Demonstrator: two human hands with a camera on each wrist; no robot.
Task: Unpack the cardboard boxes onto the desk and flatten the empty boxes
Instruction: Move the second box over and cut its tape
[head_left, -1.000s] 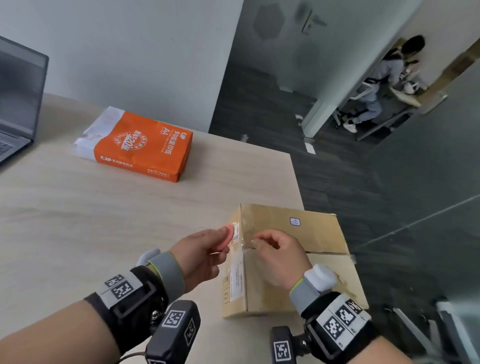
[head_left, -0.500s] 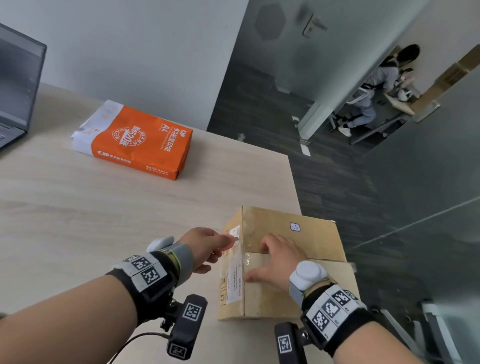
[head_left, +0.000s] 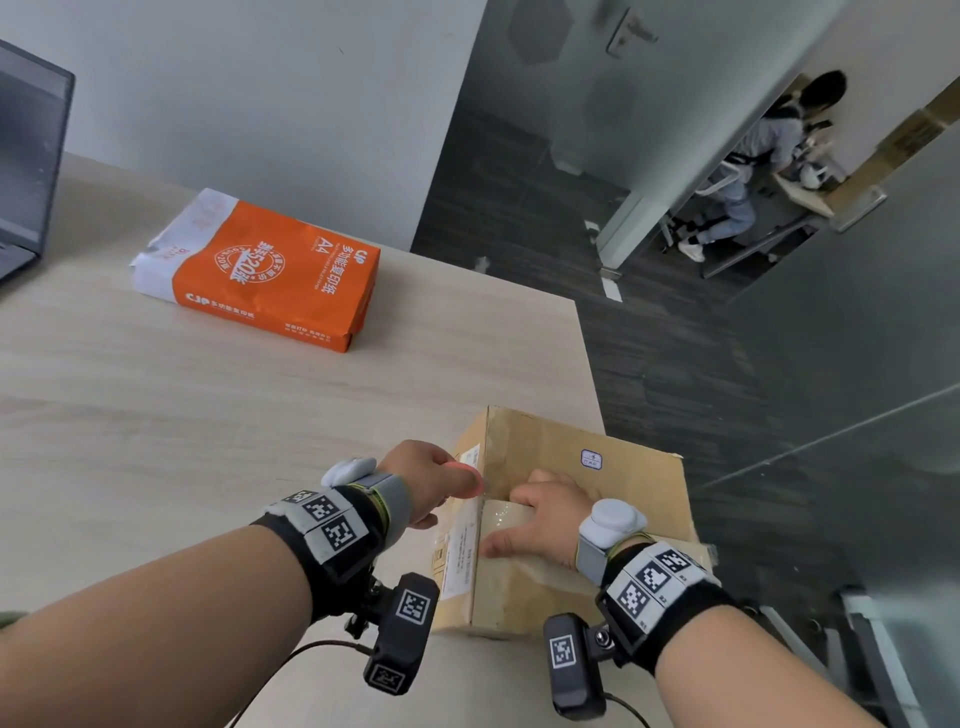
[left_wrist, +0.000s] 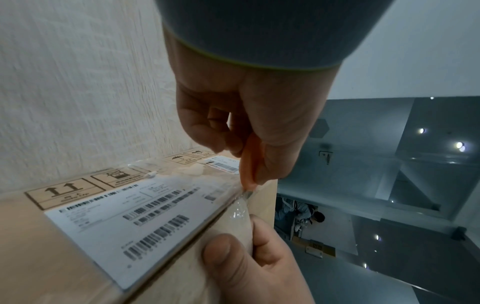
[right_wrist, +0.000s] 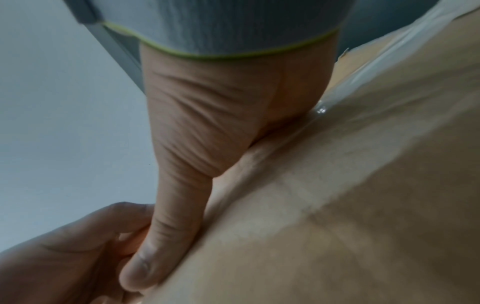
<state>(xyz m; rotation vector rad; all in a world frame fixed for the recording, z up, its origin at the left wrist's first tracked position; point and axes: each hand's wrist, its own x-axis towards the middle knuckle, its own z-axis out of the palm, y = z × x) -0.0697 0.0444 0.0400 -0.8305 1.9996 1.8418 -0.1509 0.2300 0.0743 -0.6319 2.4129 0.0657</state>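
A taped brown cardboard box (head_left: 623, 457) with a white shipping label (left_wrist: 130, 216) sits at the desk's front right corner. My left hand (head_left: 441, 483) pinches a small orange cutter (head_left: 467, 475) (left_wrist: 249, 162). Its tip touches the clear tape at the box's top left edge, where the top seam ends. My right hand (head_left: 524, 525) lies flat on the box top beside the seam, thumb (left_wrist: 226, 263) along the left edge. In the right wrist view, the right hand (right_wrist: 207, 123) presses on the taped cardboard (right_wrist: 337, 205).
An orange ream of A4 paper (head_left: 270, 275) lies further back on the wooden desk (head_left: 208, 415). A laptop (head_left: 26, 171) stands at the far left. The desk's right edge (head_left: 589, 364) drops to dark carpet. A person (head_left: 753, 171) sits beyond a glass door.
My right hand stopped picking at the tape and went flat onto the box top. My left hand brought the orange cutter down to the tape at the top left edge.
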